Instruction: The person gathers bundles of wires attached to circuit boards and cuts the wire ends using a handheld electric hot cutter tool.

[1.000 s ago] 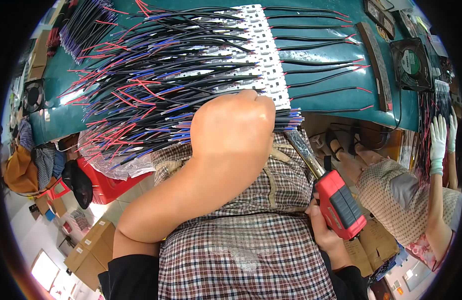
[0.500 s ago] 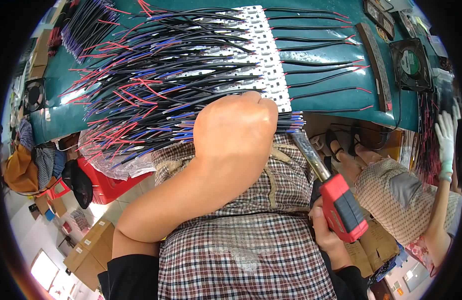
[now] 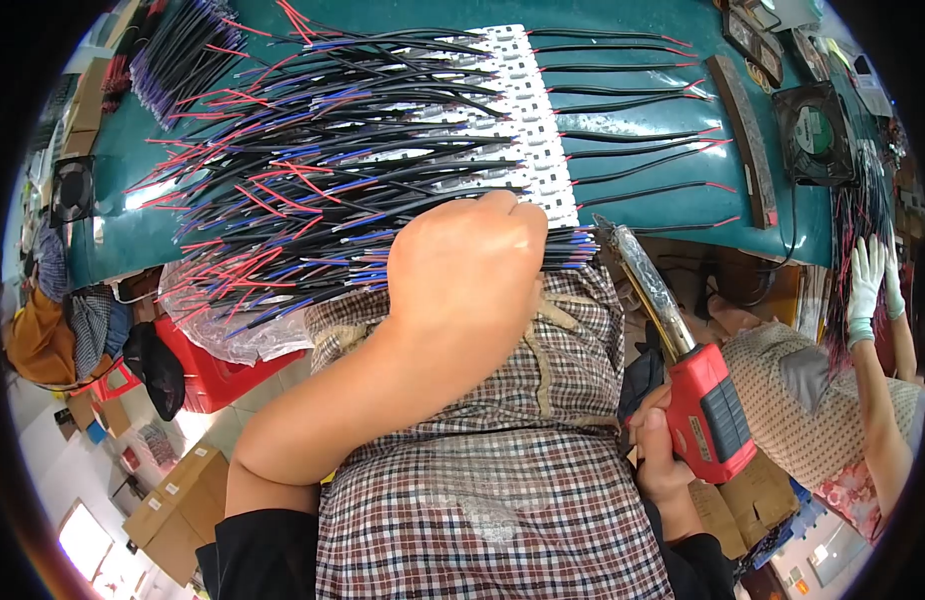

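My left hand (image 3: 468, 270) is closed in a fist around a bundle of black wires (image 3: 573, 248) at the table's near edge. Cut ends with blue and bare tips stick out to the right of the fist; the fingers' undersides are hidden. In my right hand (image 3: 663, 450) is a soldering iron (image 3: 718, 415) with a red and black pistol handle. Its metal barrel points up and left, and the tip sits just right of the wire ends. Beyond my fist lies a row of white circuit boards (image 3: 533, 130), with black wires fanning out on both sides.
The green table (image 3: 653, 130) carries a wooden bar (image 3: 743, 140), a small fan (image 3: 818, 135) and another wire bundle (image 3: 183, 60). A red stool (image 3: 198, 370) stands below left. At right, a co-worker's gloved hand (image 3: 865, 285) is near hanging wires.
The soldering iron has swung upward, its tip rising from below the wire ends to beside them. My left fist stays on the bundle. Two gloved co-worker hands now show.
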A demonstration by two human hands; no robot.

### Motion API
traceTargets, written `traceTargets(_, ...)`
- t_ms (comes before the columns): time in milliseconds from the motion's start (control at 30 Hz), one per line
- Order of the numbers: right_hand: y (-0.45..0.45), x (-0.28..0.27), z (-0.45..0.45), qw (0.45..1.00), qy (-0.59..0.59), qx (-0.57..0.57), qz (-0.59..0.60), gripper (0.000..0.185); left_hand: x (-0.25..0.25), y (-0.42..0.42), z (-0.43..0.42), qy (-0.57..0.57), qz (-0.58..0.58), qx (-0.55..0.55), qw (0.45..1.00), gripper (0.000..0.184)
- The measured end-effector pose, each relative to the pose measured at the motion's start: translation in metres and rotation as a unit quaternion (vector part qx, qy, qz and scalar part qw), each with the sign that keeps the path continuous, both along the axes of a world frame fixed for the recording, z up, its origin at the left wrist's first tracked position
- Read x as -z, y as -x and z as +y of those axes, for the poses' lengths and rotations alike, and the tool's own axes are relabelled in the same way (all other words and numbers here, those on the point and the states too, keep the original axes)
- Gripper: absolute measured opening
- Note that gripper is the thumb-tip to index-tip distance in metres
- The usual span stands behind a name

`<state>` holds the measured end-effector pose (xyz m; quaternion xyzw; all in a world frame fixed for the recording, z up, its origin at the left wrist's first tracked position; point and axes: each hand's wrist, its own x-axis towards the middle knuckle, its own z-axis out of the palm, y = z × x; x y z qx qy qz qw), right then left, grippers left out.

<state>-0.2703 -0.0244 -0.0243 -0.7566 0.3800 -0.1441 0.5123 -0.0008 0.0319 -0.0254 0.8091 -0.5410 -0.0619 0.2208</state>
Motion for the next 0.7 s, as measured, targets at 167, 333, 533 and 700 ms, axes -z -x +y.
traceTargets(167, 0.000, 0.002, -0.003, 0.999, -0.025, 0.024, -0.031, 0.011, -0.019, -0.027, 0.014, 0.066, 0.003, -0.017, 0.998, 0.011)
traceTargets(333, -0.007, 0.008, -0.013, 0.995, -0.015, 0.059, -0.079, 0.007, -0.091, -0.066, 0.035, 0.189, -0.028, -0.295, 0.936, 0.024)
traceTargets(533, -0.031, -0.001, -0.035, 0.988, 0.068, 0.065, -0.122, 0.008, -0.047, -0.010, 0.042, -0.049, -0.095, 0.007, 0.994, 0.062)
traceTargets(700, -0.029, 0.009, -0.045, 0.989, 0.072, 0.101, -0.081, 0.018, 0.014, -0.020, 0.047, -0.059, -0.247, 0.008, 0.967, 0.081)
